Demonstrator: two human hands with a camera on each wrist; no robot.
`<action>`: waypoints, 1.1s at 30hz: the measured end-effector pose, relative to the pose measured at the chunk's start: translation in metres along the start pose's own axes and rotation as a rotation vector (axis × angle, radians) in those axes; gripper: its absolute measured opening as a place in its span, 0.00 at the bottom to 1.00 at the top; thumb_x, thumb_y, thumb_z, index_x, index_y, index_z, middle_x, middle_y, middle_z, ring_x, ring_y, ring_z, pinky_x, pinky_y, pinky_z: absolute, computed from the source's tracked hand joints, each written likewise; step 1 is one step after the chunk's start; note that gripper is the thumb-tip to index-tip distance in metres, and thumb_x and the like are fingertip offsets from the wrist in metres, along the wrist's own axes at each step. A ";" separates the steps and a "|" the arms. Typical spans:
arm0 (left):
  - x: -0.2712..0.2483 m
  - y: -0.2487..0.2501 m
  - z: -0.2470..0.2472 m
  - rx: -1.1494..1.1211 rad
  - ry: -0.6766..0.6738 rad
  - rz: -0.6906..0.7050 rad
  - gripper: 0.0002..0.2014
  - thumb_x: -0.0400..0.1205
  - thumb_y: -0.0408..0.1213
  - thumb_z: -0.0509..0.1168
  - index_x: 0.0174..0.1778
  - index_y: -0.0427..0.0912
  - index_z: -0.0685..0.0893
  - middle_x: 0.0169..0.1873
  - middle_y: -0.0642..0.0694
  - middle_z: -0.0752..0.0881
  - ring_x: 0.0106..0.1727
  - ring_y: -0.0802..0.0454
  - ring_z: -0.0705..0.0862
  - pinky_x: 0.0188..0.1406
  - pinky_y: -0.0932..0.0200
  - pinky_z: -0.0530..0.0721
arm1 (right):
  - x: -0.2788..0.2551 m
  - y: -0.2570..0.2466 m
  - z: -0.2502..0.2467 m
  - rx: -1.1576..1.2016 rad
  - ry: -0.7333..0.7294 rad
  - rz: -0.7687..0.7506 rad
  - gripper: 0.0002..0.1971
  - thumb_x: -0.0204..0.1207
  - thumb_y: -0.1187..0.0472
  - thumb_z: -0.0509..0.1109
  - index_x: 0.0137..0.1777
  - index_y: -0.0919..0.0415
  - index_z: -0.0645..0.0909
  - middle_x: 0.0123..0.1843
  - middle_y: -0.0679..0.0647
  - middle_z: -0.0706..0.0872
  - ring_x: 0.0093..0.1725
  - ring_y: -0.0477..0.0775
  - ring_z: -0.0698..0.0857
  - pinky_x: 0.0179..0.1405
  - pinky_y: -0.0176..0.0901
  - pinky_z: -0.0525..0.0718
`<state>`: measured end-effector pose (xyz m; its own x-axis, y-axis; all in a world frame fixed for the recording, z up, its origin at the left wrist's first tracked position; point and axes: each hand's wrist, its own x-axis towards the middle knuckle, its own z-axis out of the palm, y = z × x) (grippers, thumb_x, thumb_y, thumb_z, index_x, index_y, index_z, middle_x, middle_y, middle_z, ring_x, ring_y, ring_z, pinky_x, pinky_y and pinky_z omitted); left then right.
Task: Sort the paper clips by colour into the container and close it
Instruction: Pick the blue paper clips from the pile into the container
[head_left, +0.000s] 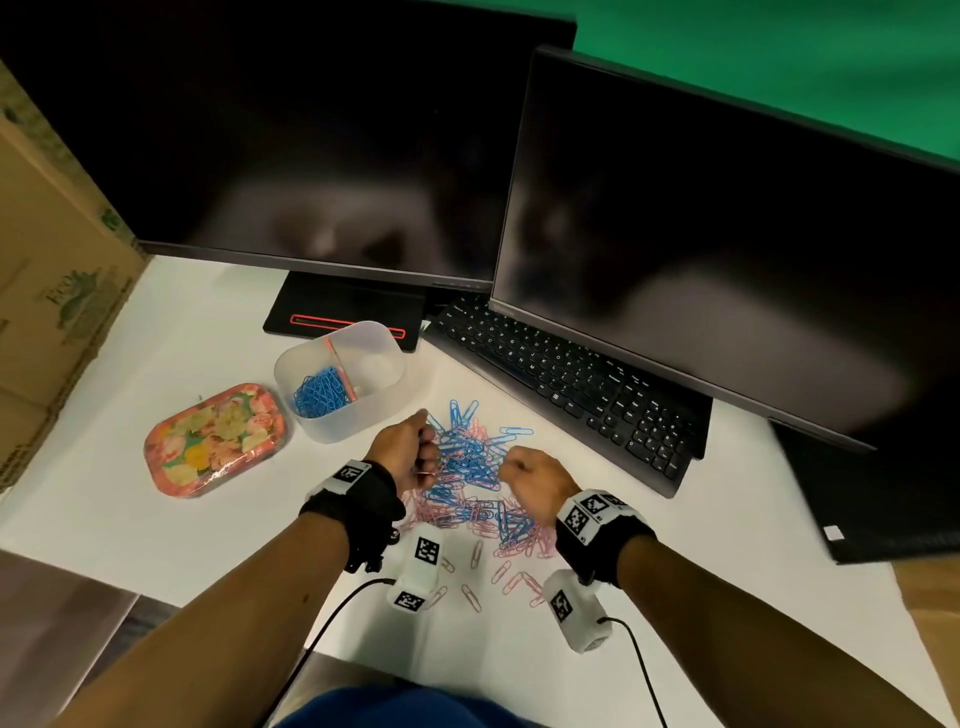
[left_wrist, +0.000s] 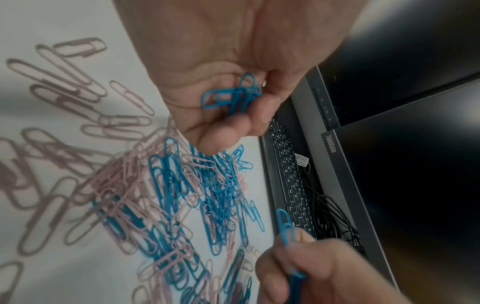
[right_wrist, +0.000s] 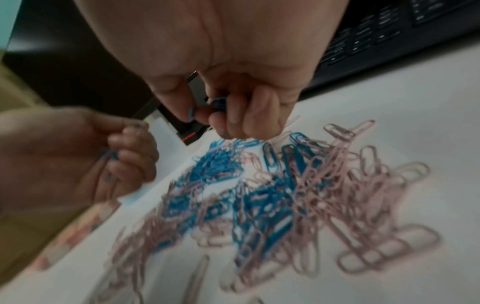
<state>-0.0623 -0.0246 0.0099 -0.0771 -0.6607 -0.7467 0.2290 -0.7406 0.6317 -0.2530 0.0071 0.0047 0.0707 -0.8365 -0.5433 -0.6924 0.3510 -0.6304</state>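
— Where does the pile of clips (head_left: 470, 478) sit?
— Middle of the frame, on the worktop (head_left: 171, 332), between the left hand (head_left: 410, 452) and the right hand (head_left: 535, 480).
— And the container (head_left: 340, 382)?
— Above and left of the pile, with clips in its left compartment. The lid (head_left: 215, 439) lies just left of it.
— Behind them?
— The keyboard (head_left: 566, 387) at right of the pile, two monitors (head_left: 311, 140) across the top, a cardboard box (head_left: 52, 260) at the left edge.
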 end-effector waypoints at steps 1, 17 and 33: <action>-0.001 0.000 0.001 -0.019 0.023 0.012 0.22 0.87 0.50 0.53 0.28 0.45 0.66 0.21 0.47 0.67 0.25 0.48 0.67 0.25 0.59 0.68 | -0.001 -0.005 -0.003 0.053 -0.007 0.010 0.12 0.77 0.57 0.60 0.32 0.53 0.71 0.31 0.47 0.74 0.36 0.53 0.72 0.33 0.42 0.68; -0.027 0.054 -0.043 -0.494 -0.005 0.087 0.17 0.87 0.46 0.52 0.59 0.41 0.81 0.50 0.41 0.86 0.49 0.44 0.85 0.47 0.51 0.83 | 0.003 -0.202 0.013 -0.480 -0.010 -0.417 0.15 0.72 0.61 0.67 0.59 0.60 0.83 0.54 0.60 0.87 0.53 0.60 0.86 0.44 0.42 0.83; -0.003 0.110 -0.095 -0.118 0.235 0.210 0.26 0.84 0.58 0.55 0.63 0.40 0.81 0.57 0.40 0.85 0.52 0.45 0.82 0.53 0.49 0.76 | 0.012 -0.111 -0.044 -0.059 0.208 -0.126 0.08 0.74 0.59 0.68 0.44 0.43 0.83 0.48 0.50 0.89 0.50 0.55 0.87 0.52 0.40 0.83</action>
<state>0.0550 -0.0920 0.0620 0.2058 -0.7408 -0.6394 0.3281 -0.5633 0.7583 -0.2066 -0.0604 0.0926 0.0137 -0.9430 -0.3326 -0.7287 0.2183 -0.6491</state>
